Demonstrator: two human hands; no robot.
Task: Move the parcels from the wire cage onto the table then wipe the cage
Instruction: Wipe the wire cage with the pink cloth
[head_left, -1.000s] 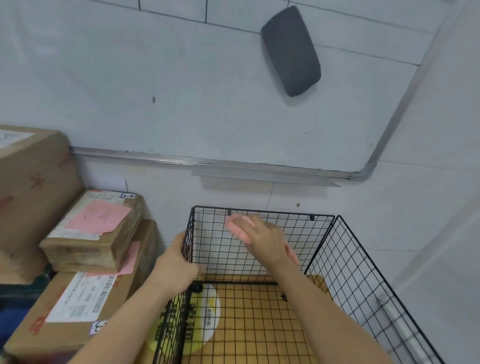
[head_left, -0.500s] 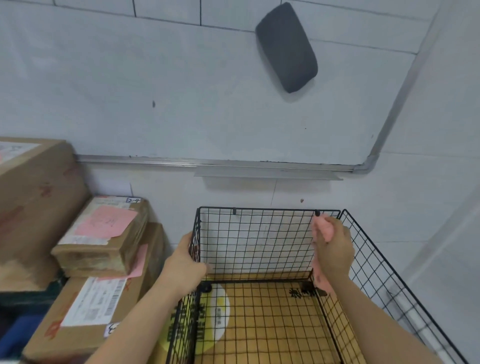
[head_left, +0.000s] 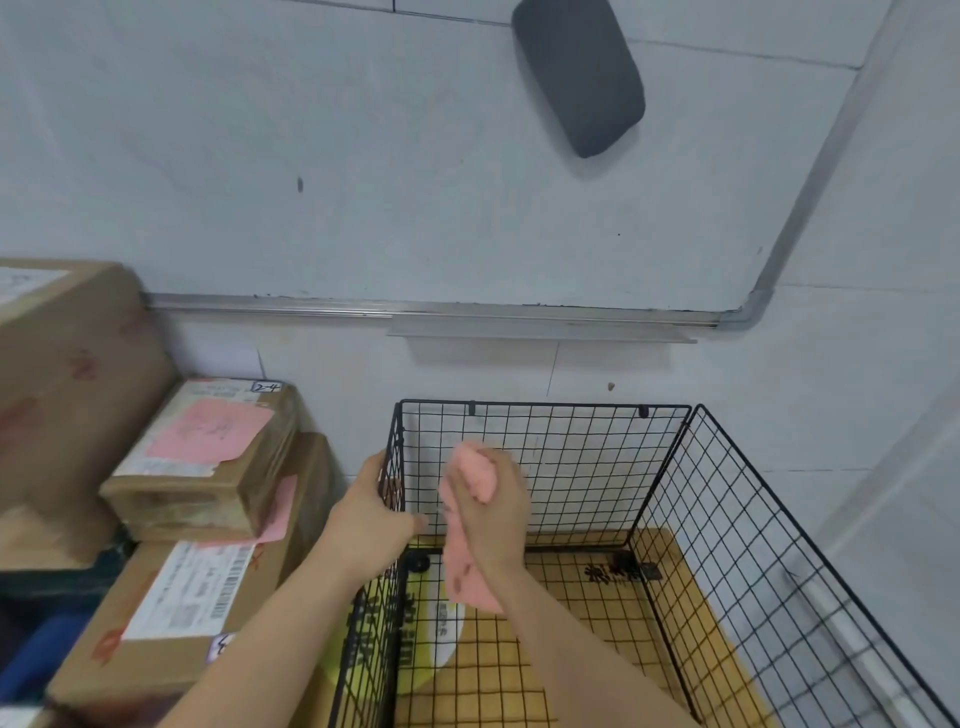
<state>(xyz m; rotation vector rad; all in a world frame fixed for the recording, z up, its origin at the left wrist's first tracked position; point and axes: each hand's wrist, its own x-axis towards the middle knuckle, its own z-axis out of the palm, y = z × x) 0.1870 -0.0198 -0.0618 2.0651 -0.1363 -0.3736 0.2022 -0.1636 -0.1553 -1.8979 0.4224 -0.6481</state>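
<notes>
Left hand (head_left: 371, 519) grips wire cage (head_left: 545, 404), right hand (head_left: 498, 514) clutches pink cloth (head_left: 470, 577) (whiteboard (head_left: 363, 156) behind).

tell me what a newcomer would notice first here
The black wire cage at lower centre draws the eye. The right hand grips a smudged pink cloth inside it near the back-left corner, while the left hand holds the top of its left wall. Stacked cardboard parcels with pink slips sit just left of it, and a dark grey eraser clings to the whiteboard above.
</notes>
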